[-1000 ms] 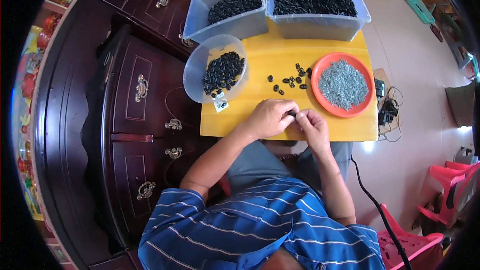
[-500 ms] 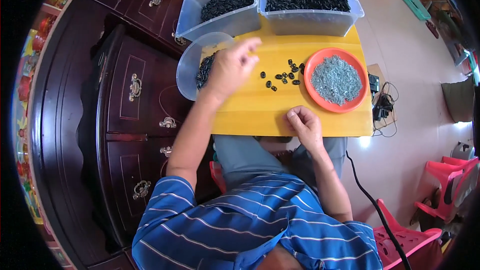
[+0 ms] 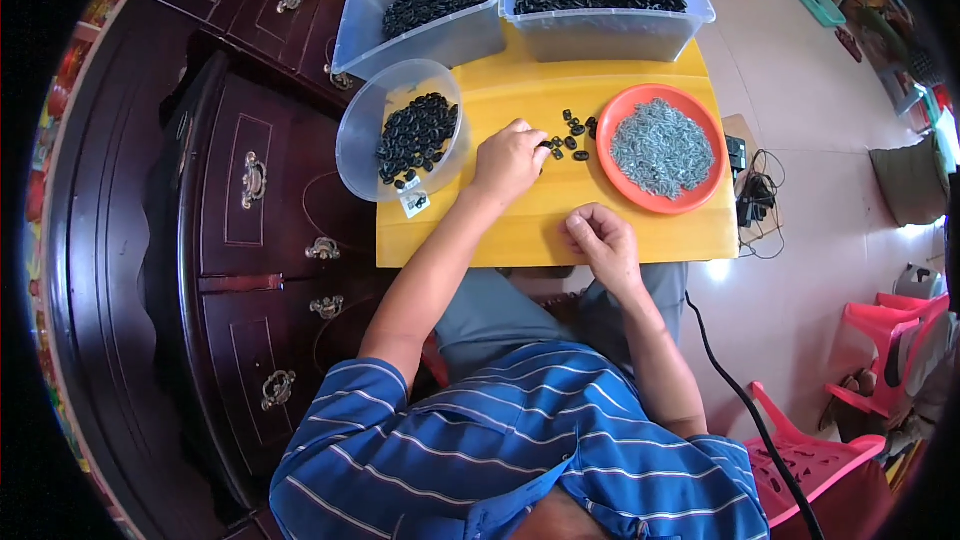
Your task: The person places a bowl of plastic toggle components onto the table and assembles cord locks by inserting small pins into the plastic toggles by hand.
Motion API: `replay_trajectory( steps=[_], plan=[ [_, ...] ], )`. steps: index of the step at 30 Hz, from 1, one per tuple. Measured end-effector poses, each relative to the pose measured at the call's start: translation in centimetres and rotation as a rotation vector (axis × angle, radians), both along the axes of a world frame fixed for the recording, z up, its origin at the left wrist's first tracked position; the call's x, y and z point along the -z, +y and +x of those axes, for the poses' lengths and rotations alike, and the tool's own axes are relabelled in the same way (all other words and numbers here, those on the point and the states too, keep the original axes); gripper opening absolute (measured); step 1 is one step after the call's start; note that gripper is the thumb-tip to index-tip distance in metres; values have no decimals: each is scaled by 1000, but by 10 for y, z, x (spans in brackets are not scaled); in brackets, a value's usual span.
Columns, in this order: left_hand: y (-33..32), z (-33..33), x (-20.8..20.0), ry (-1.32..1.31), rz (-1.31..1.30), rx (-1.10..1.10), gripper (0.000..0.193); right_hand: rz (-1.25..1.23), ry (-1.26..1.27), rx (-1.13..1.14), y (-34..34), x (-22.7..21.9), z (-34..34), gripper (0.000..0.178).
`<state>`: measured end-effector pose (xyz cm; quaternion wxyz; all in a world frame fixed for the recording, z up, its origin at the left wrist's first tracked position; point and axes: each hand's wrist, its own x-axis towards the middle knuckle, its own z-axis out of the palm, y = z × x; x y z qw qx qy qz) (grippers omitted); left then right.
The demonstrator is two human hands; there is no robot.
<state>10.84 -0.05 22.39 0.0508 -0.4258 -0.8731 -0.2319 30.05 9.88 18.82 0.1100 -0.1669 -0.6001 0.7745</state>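
Black pieces (image 3: 570, 135), small, light and hard, best pinched singly at mid-tabletop; left hand (image 3: 508, 162) curled over them, grasp unclear; right hand (image 3: 600, 240) loosely clenched near front edge.

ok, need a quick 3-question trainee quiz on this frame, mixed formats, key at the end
1. True or false: the left hand rests inside the round clear bowl.
2. Multiple choice: what fills the orange plate? A) black pieces B) small grey pieces C) nothing
3. Fill in: the right hand lies loosely curled near the ____ edge of the yellow table.

Key
1. False. It is on the table at the loose black pieces, between bowl and plate.
2. B
3. Near (the person's side).
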Motion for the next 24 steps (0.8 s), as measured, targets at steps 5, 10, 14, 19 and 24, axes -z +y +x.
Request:
replay_trajectory(
  steps=[5,10,14,19,24],
  plan=[
    [1,-2,1,7,-62,-28,13,-43,-46,-25,2,-1,1,20],
    [-11,29,-25,-143,90,25,11,-78,-50,-32,7,2,2,21],
    [-23,70,-44,-262,106,184,13,-269,33,-66,13,-11,3,24],
    [-14,85,-39,-167,111,381,17,-324,32,-61,18,-7,13,17],
    [12,84,-44,-418,166,394,16,-322,28,60,33,-5,31,14]
  ],
)
